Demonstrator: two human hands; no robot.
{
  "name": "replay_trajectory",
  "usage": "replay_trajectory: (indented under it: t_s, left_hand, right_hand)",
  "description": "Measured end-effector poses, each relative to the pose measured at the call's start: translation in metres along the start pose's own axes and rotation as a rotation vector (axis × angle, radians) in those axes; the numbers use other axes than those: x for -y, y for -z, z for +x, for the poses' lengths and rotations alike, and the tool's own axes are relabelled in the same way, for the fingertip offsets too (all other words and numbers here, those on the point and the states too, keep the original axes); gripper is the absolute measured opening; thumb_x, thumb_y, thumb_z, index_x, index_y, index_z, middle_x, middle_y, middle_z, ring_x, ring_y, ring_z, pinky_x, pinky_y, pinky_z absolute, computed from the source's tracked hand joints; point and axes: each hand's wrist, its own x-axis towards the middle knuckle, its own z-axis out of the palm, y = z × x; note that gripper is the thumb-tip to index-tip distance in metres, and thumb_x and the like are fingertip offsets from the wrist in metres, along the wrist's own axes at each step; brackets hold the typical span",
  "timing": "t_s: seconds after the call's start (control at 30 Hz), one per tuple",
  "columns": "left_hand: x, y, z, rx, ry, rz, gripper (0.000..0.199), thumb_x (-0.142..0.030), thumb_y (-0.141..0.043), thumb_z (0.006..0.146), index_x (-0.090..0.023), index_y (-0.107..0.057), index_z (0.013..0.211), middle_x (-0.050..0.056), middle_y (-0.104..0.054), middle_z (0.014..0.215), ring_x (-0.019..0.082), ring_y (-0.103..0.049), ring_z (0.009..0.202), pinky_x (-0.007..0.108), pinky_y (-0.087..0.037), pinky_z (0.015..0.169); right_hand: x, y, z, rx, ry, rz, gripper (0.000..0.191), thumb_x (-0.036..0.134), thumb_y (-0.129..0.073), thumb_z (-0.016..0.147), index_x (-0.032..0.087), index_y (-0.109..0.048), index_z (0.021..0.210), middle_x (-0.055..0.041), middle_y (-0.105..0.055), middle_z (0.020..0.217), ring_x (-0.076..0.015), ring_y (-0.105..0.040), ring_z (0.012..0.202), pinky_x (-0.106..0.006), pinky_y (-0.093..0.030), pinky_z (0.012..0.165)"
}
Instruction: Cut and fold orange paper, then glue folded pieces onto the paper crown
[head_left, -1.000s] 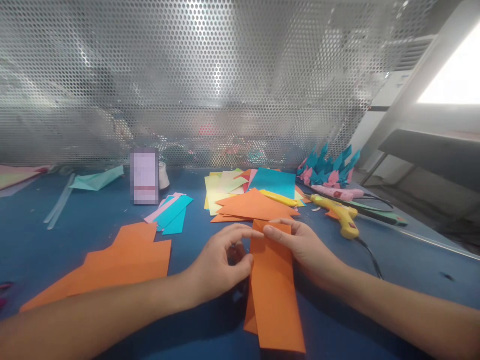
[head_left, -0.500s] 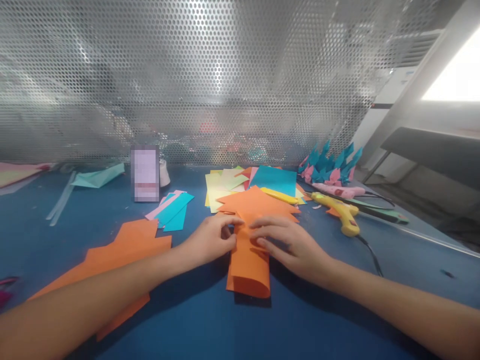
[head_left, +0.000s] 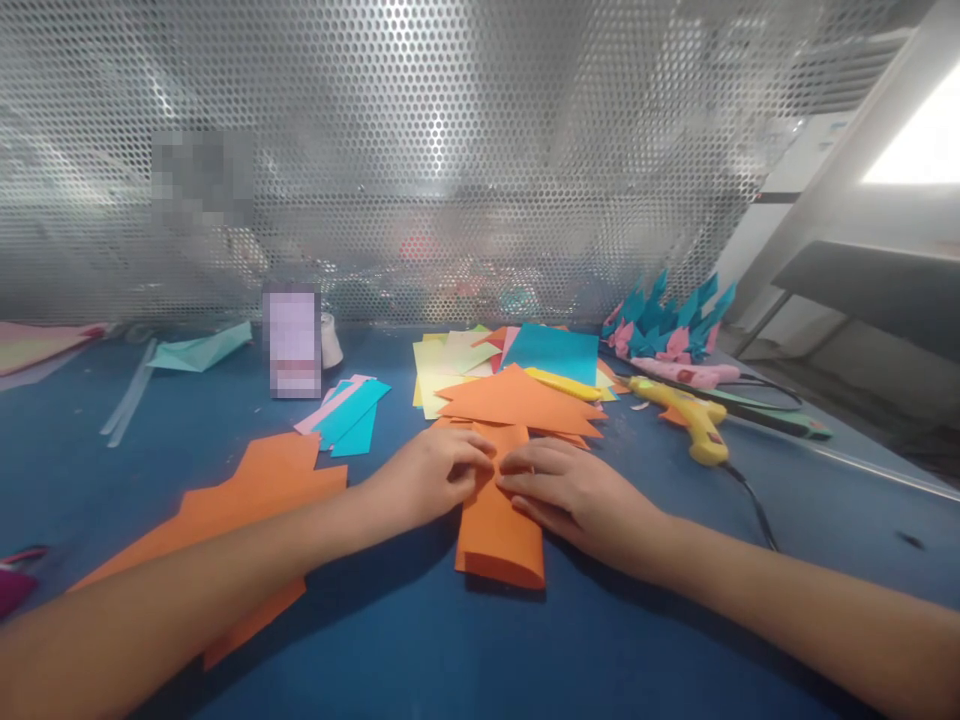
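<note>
A folded strip of orange paper (head_left: 501,535) lies in front of me, its near end a flattened loop. My left hand (head_left: 435,475) holds its left side, fingertips on top and thumb curled near the left edge. From the other side my right hand (head_left: 581,500) presses its fingers on the upper face, with the thumb low at the right edge. The fingertips of both hands almost meet at the middle of the strip. Just beyond the strip are pointed orange paper pieces (head_left: 517,395), stacked on one another.
Left lies a cut orange sheet (head_left: 259,480), partly under my forearm, with blue and pink strips (head_left: 352,415) behind. A blurred phone-like object (head_left: 292,345) stands farther back. Colored sheets (head_left: 551,350), a yellow glue gun (head_left: 697,415), a pink one (head_left: 690,374) and a blue-pink paper model (head_left: 671,320) are right.
The strip's near loop has become flatter. My left fingers have shifted slightly right over the paper, and my right thumb has moved lower. The whole view has shifted slightly.
</note>
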Motion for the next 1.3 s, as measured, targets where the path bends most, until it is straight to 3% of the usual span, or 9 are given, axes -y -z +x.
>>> replay_trajectory:
  t_s: [0.2,0.5,0.73,0.83,1.0,1.13,1.3]
  left_hand:
    - [0.001,0.007,-0.001,0.058,-0.012,0.096,0.027,-0.006,-0.046,0.074,-0.020,-0.069,0.077,0.004,-0.068,0.100,0.018,-0.061,0.091,0.029,-0.048,0.081]
    - [-0.015,0.016,-0.008,0.177,0.101,0.277,0.029,0.001,-0.041,0.071,-0.016,-0.057,0.087,0.007,-0.056,0.090,0.016,-0.053,0.075,0.028,-0.042,0.067]
    - [-0.017,0.013,-0.002,0.220,0.083,0.389,0.017,-0.007,-0.042,0.079,-0.014,-0.057,0.078,0.008,-0.057,0.084,0.019,-0.052,0.080,0.031,-0.044,0.072]
    - [-0.012,0.008,-0.001,0.194,-0.003,0.282,0.016,-0.008,-0.044,0.079,-0.014,-0.059,0.080,0.008,-0.059,0.085,0.019,-0.055,0.081,0.031,-0.045,0.073]
    - [-0.003,0.006,0.000,0.203,-0.157,0.034,0.041,0.002,-0.043,0.068,-0.017,-0.061,0.099,0.009,-0.060,0.110,0.019,-0.058,0.099,0.030,-0.045,0.086]
    - [-0.002,0.010,0.002,0.242,-0.177,0.004,0.049,0.003,-0.041,0.067,-0.016,-0.059,0.109,0.011,-0.059,0.116,0.021,-0.058,0.103,0.032,-0.045,0.088]
    - [-0.003,0.011,0.004,0.242,-0.184,-0.021,0.047,0.003,-0.040,0.068,-0.016,-0.060,0.106,0.011,-0.060,0.114,0.019,-0.059,0.097,0.029,-0.047,0.082]
  right_hand:
    - [0.000,0.001,-0.003,0.015,-0.015,-0.052,0.023,0.025,-0.047,0.091,0.020,-0.068,0.099,-0.0088,-0.063,0.092,-0.0179,-0.055,0.084,-0.032,-0.048,0.075]
    - [-0.001,0.000,0.001,-0.020,0.042,0.020,0.020,0.022,-0.047,0.091,0.019,-0.066,0.096,-0.0075,-0.069,0.093,-0.0178,-0.061,0.086,-0.033,-0.050,0.080]
    - [-0.001,-0.001,0.001,-0.018,0.030,0.050,0.015,0.021,-0.050,0.089,0.019,-0.065,0.087,-0.0064,-0.069,0.090,-0.0175,-0.061,0.084,-0.033,-0.050,0.077]
    - [-0.002,-0.003,0.001,-0.035,0.035,0.042,0.014,0.023,-0.053,0.088,0.019,-0.066,0.085,-0.0056,-0.068,0.088,-0.0174,-0.058,0.083,-0.033,-0.048,0.078]
    - [-0.001,-0.004,-0.001,-0.046,-0.005,-0.004,0.013,0.025,-0.056,0.087,0.018,-0.066,0.083,-0.0050,-0.064,0.082,-0.0170,-0.053,0.079,-0.031,-0.045,0.072]
    - [0.002,-0.005,-0.001,-0.033,0.009,0.027,0.016,0.027,-0.058,0.086,0.017,-0.061,0.073,-0.0043,-0.062,0.076,-0.0156,-0.052,0.073,-0.029,-0.042,0.068]
    - [0.010,-0.005,-0.002,0.038,0.086,0.126,0.021,0.023,-0.055,0.087,0.019,-0.054,0.066,-0.0014,-0.057,0.066,-0.0137,-0.049,0.067,-0.026,-0.040,0.064]
